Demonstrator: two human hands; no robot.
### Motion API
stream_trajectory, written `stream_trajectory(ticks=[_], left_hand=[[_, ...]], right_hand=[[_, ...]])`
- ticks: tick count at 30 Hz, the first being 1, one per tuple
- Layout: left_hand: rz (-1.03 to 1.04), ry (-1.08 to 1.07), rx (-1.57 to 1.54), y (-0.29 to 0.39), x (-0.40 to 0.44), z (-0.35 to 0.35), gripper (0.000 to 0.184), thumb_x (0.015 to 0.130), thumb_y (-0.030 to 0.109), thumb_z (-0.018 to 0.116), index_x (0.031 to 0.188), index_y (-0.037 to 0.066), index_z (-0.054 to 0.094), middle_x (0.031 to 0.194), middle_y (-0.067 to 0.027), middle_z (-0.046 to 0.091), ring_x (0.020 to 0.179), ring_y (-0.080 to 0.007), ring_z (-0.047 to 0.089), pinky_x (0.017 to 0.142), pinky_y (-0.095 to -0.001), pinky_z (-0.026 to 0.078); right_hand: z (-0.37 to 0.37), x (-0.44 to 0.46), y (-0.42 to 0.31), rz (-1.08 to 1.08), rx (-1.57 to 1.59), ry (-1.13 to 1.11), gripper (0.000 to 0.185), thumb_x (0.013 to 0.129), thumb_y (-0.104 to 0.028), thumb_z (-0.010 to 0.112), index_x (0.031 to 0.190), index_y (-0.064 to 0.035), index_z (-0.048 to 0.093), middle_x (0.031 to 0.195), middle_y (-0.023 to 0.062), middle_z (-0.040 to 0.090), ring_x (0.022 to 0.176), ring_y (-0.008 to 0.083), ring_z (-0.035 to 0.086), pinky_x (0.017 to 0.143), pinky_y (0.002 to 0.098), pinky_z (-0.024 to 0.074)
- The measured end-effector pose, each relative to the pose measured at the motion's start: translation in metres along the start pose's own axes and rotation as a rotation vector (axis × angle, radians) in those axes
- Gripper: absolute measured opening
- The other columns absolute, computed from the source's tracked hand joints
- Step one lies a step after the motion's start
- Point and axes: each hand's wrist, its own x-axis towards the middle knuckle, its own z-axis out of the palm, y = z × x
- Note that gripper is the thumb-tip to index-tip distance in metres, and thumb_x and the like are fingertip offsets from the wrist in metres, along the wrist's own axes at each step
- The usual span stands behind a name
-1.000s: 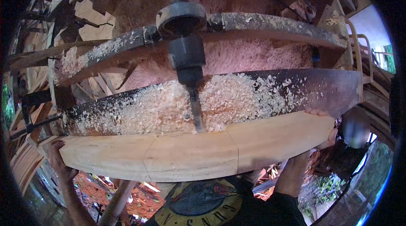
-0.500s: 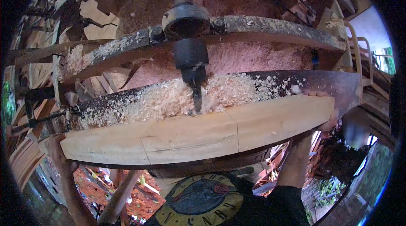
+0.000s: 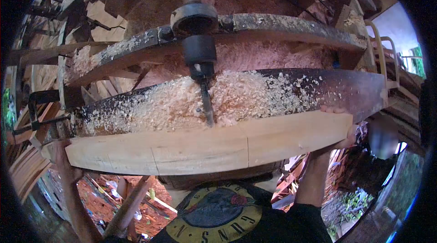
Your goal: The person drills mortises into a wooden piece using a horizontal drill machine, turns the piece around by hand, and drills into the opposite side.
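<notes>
A long pale wooden beam lies across the front of a dark work table, with pencil lines across its near face. Its left end is gripped by my left hand, the fingers wrapped round it. At the other end my right hand holds the beam, fingertips over the top edge and the rest partly behind the wood. A vertical drill chuck hangs over the table. Its long bit comes down at the beam's far edge; whether it touches the wood I cannot tell.
Wood shavings are heaped round the bit on the dark table. A black clamp sits at the table's left end. Behind runs a dusty crossbar. Stacked boards stand at the left.
The beam's right end has come back towards me, away from the table's far side. More of the bit and shavings shows. The view has shifted slightly. Both hands keep their hold.
</notes>
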Motion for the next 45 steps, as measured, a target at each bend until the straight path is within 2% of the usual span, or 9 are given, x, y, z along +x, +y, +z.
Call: stream_trajectory(ticks=[3,6,19,23,28,31,38,40,45], left_hand=[[-0.108,-0.017,-0.15,0.011,-0.001,-0.002,0.06,0.064,0.032,0.083,0.107,0.001,0.055,0.102,-0.0205,0.056,0.098,-0.0426,0.058,0.084,-0.0482,0.047],[-0.029,-0.026,-0.073,0.031,0.007,-0.012,0.061,0.064,0.035,0.083,0.108,0.001,0.056,0.104,-0.0208,0.058,0.1,-0.0432,0.058,0.085,-0.0486,0.047],[0.047,-0.055,0.03,0.031,0.009,-0.013,0.066,0.071,0.051,0.078,0.108,0.0,0.056,0.102,-0.0224,0.057,0.098,-0.0447,0.057,0.085,-0.0512,0.045],[-0.007,-0.144,0.007,0.02,-0.001,-0.015,0.062,0.066,0.022,0.078,0.122,0.003,0.056,0.116,-0.0201,0.059,0.115,-0.0407,0.056,0.103,-0.0488,0.044],[-0.013,-0.153,0.034,0.027,0.004,-0.017,0.066,0.065,0.025,0.08,0.122,0.002,0.056,0.116,-0.0205,0.059,0.115,-0.0415,0.056,0.102,-0.0492,0.044],[-0.018,-0.102,0.029,0.039,0.012,-0.013,0.067,0.068,0.043,0.081,0.114,0.001,0.056,0.106,-0.0218,0.059,0.104,-0.0449,0.06,0.091,-0.0514,0.047],[0.167,-0.073,0.133,0.016,0.009,-0.011,0.074,0.072,0.06,0.075,0.112,0.001,0.057,0.106,-0.0216,0.06,0.103,-0.0444,0.06,0.089,-0.0535,0.046],[0.129,-0.076,-0.036,0.019,0.013,-0.012,0.077,0.073,0.066,0.073,0.112,0.001,0.057,0.106,-0.0215,0.06,0.103,-0.0444,0.06,0.089,-0.054,0.046],[0.083,-0.057,0.042,0.022,0.013,-0.011,0.079,0.072,0.069,0.073,0.11,0.002,0.058,0.106,-0.0213,0.06,0.103,-0.0438,0.06,0.089,-0.0534,0.045]], right_hand=[[0.018,-0.02,-0.007,0.014,0.125,0.0,0.071,0.093,-0.06,0.05,0.12,0.0042,0.061,0.1,0.0254,0.066,0.095,0.0394,0.063,0.084,0.053,0.0528],[0.007,-0.026,-0.016,-0.012,-0.075,0.0,0.068,0.095,-0.059,0.049,0.121,0.0021,0.063,0.109,0.0227,0.068,0.103,0.0395,0.063,0.092,0.055,0.0503],[0.025,-0.024,-0.024,0.023,-0.177,0.133,0.07,0.093,-0.063,0.044,0.114,0.0018,0.063,0.105,0.0216,0.066,0.099,0.0396,0.063,0.094,0.0532,0.0493],[0.023,-0.021,-0.027,0.041,-0.204,0.162,0.071,0.092,-0.063,0.044,0.113,0.0019,0.063,0.104,0.0211,0.066,0.098,0.0392,0.062,0.095,0.0528,0.0486],[0.019,-0.014,-0.026,0.043,-0.188,0.106,0.07,0.091,-0.062,0.046,0.112,0.0025,0.063,0.104,0.0215,0.065,0.099,0.0383,0.061,0.093,0.0527,0.0481],[0.003,-0.009,-0.022,-0.002,-0.168,0.023,0.071,0.091,-0.063,0.046,0.111,0.0031,0.062,0.103,0.0221,0.065,0.099,0.0381,0.06,0.093,0.0524,0.0478],[-0.003,-0.009,-0.02,0.0,-0.124,0.046,0.074,0.091,-0.065,0.047,0.115,0.0038,0.062,0.105,0.0214,0.064,0.102,0.0375,0.058,0.097,0.0511,0.0462],[-0.005,-0.007,-0.021,0.028,-0.134,0.014,0.074,0.091,-0.065,0.047,0.116,0.0032,0.062,0.106,0.0209,0.064,0.103,0.0374,0.058,0.098,0.0511,0.0461],[0.001,0.0,-0.018,0.1,-0.021,-0.025,0.076,0.089,-0.067,0.048,0.119,0.0015,0.062,0.109,0.0202,0.064,0.106,0.0371,0.058,0.101,0.0517,0.0454]])
